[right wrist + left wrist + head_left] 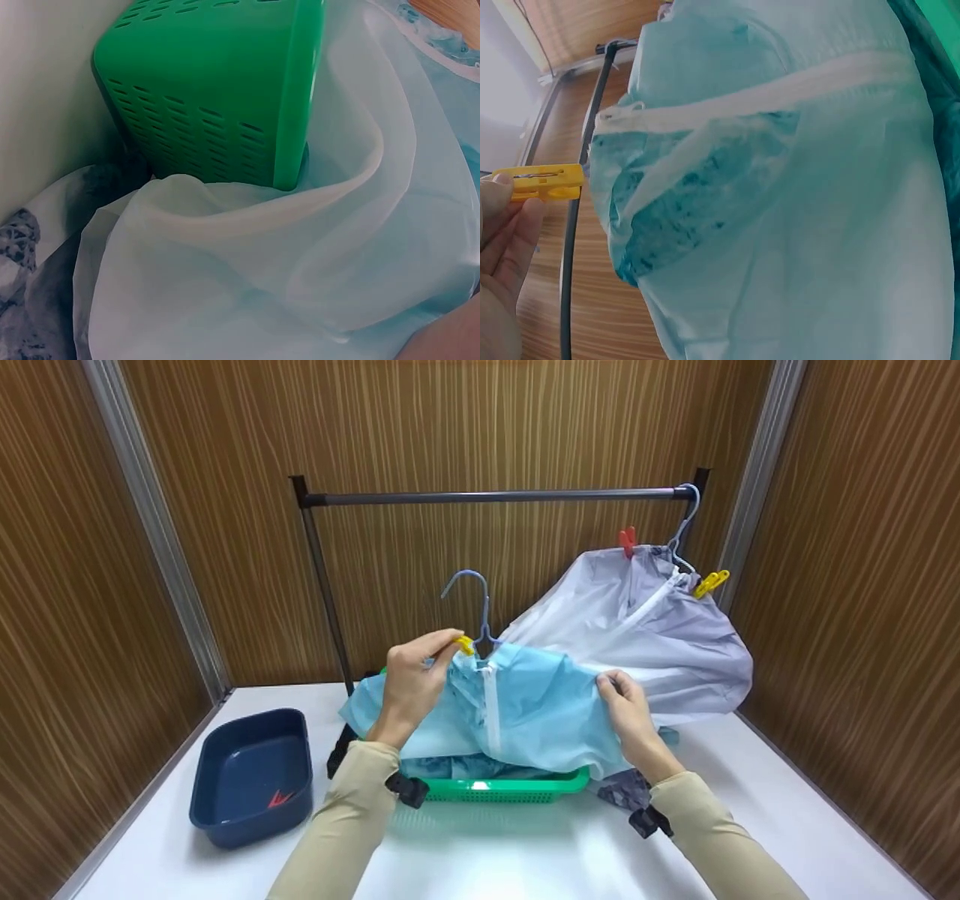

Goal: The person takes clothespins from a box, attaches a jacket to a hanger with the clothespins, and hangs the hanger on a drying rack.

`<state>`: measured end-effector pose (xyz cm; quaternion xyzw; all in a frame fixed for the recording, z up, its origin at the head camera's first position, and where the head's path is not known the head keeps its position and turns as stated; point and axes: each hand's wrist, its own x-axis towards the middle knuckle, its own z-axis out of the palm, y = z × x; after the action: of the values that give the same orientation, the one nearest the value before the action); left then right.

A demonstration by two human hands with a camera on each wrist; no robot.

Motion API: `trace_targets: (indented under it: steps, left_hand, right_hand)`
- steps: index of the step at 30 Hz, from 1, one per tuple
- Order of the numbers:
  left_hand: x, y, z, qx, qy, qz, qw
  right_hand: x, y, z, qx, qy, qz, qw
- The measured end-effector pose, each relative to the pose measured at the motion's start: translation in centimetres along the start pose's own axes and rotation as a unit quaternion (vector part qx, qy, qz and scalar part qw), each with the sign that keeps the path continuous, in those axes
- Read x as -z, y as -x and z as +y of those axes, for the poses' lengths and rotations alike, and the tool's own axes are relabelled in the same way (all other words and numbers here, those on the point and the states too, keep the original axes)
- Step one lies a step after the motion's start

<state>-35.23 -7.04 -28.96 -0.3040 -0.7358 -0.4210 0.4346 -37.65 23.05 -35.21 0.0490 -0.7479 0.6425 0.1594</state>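
Note:
A light blue zip jacket (pixel 547 697) hangs on a pale blue hanger (pixel 486 604), whose hook stands free in the air. My left hand (pixel 416 682) pinches a yellow clothespin (pixel 544 180) between thumb and fingers. The clothespin's tip is right by the jacket's collar edge, left of the zip; I cannot tell whether it bites the cloth. With thumb and fingers, my right hand (pixel 628 712) holds the jacket's right side near the shoulder. Beneath the jacket is a green basket (pixel 217 90) with more blue cloth over its rim. The right wrist view mostly hides the right fingers.
A dark rack bar (pixel 495 497) spans the back. At its right end hangs a grey-white jacket (pixel 675 660) bearing a red clothespin (pixel 628 541) and yellow clothespins (pixel 711 583). A navy tub (pixel 251 757) holding red clothespins (pixel 279 799) stands at left on the white table (pixel 480 862).

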Motion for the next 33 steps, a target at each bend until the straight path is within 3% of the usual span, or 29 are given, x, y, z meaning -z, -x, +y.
trace_targets:
  steps: [7, 14, 18, 24, 33]
  left_hand:
    - [-1.7, -0.8, 0.7, -0.028, 0.01, 0.009, 0.9995]
    - [-3.7, -1.7, 1.5, -0.077, -0.006, -0.015, 0.9969]
    - [-4.8, -2.1, 1.9, -0.088, -0.008, -0.021, 0.9958]
    - [-6.1, -2.3, 2.4, -0.091, -0.011, -0.051, 0.9945]
    - [-7.2, -2.5, 2.1, -0.065, -0.008, -0.069, 0.9955]
  right_hand:
    - [-0.1, 0.1, 0.1, -0.009, 0.001, -0.012, 0.9999]
    - [-0.1, 0.0, -0.1, -0.006, -0.006, 0.005, 1.0]
    - [-0.2, -0.1, -0.3, -0.004, -0.009, 0.008, 0.9999]
    - [-0.3, -0.1, -0.6, -0.003, -0.011, 0.007, 0.9999]
    - [-0.3, 0.0, -0.3, -0.002, -0.012, 0.001, 0.9999]
